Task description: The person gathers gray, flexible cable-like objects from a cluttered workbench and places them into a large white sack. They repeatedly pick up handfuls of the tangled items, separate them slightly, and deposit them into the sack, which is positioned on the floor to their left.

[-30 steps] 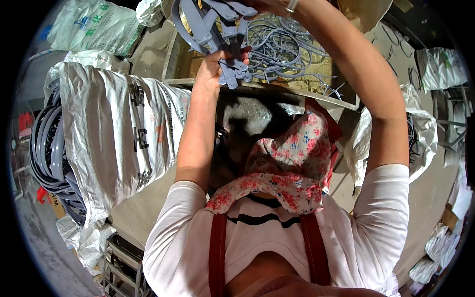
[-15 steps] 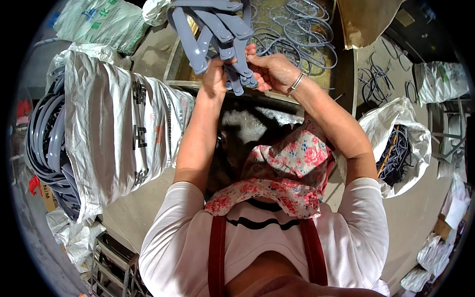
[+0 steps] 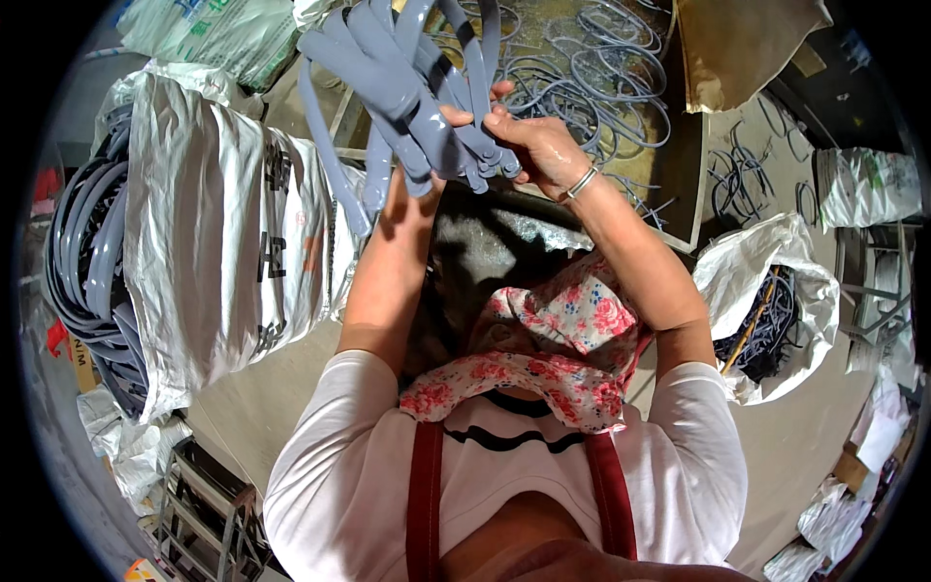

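Observation:
A bundle of glossy blue-grey flat plastic strips point(image 3: 373, 82) with rounded ends fans out at the top centre. My left hand point(image 3: 417, 192) is closed round it from below; the strips hide most of that hand. My right hand point(image 3: 549, 150), with a silver bracelet at the wrist, is at the bundle's right side. Its thumb and fingers close on one strip just above the cluster of strip ends. Some strips hang down over my left forearm. Behind my right hand stands a shallow bin point(image 3: 696, 184) with thin grey loops in it.
To the left, a white woven sack point(image 3: 208, 252) lies with coiled grey strips point(image 3: 92, 262) at its mouth. An open white sack point(image 3: 819, 281) of dark thin scraps stands right. Brown sheeting point(image 3: 742, 48) is at the upper right, a metal frame point(image 3: 208, 514) at the lower left.
The bundle has swung left and spread wider, with strips now over my left forearm and hiding most of my left hand. My right hand stays close to the strip ends. The view has shifted slightly.

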The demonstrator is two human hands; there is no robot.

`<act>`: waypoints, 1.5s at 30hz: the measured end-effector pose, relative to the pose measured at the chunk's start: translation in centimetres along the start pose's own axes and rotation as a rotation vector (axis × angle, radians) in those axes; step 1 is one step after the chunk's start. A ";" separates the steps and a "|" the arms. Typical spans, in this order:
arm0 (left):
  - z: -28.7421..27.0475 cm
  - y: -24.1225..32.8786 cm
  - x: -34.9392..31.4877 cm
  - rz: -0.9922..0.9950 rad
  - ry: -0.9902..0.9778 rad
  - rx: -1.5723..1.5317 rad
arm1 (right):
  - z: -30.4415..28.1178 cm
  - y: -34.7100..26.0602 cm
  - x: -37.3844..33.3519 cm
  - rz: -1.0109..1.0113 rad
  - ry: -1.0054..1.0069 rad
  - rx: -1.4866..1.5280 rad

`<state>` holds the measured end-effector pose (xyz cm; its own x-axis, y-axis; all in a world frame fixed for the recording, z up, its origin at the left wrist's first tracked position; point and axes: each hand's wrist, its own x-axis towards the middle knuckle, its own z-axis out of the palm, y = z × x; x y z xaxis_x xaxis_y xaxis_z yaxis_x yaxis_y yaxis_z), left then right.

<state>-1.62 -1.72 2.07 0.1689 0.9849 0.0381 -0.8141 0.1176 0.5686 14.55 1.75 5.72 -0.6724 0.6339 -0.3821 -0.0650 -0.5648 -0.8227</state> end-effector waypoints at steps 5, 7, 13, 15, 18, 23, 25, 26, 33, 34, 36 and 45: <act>0.1 -0.5 0.4 0.176 0.045 0.160 | -0.3 0.6 0.7 -0.135 0.040 -0.050; 1.0 -0.2 -0.1 0.174 0.091 0.268 | -0.8 0.2 0.8 -0.125 0.049 -0.148; -3.0 -0.2 1.5 0.083 -0.011 0.125 | -1.4 -0.6 0.7 -0.059 0.065 -0.266; -4.9 -0.6 1.5 0.146 -0.048 0.232 | -1.3 -1.6 -0.3 -0.092 0.038 -0.188; 0.4 -0.4 0.7 0.005 0.183 -0.027 | -2.4 -1.6 0.0 -0.119 0.087 -0.082; -2.5 0.5 0.4 -0.002 0.199 0.086 | -4.0 -2.8 -1.0 -0.180 0.064 0.059; -3.1 0.8 0.7 0.053 0.183 0.064 | -5.2 -3.6 -1.1 -0.214 0.019 0.095; -3.2 0.6 0.6 0.040 0.228 0.104 | -5.5 -3.7 -1.5 -0.225 0.065 0.100; -4.2 0.7 1.4 0.130 0.363 -0.137 | -11.6 -0.6 -2.2 -0.240 0.609 0.225; -4.7 0.5 1.4 0.139 0.345 -0.117 | -12.9 0.4 -2.3 -0.265 0.699 0.165; -2.3 0.5 1.2 0.171 0.519 0.026 | -17.4 2.6 -3.0 -0.304 0.838 0.014; -3.8 1.3 0.6 0.151 0.185 -0.243 | -47.4 3.5 -12.8 -0.390 1.216 0.146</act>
<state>-4.64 -0.48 -0.29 -0.0487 0.9973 -0.0553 -0.9348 -0.0260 0.3543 57.93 16.68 -12.26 0.5063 0.7976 -0.3278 -0.2362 -0.2372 -0.9423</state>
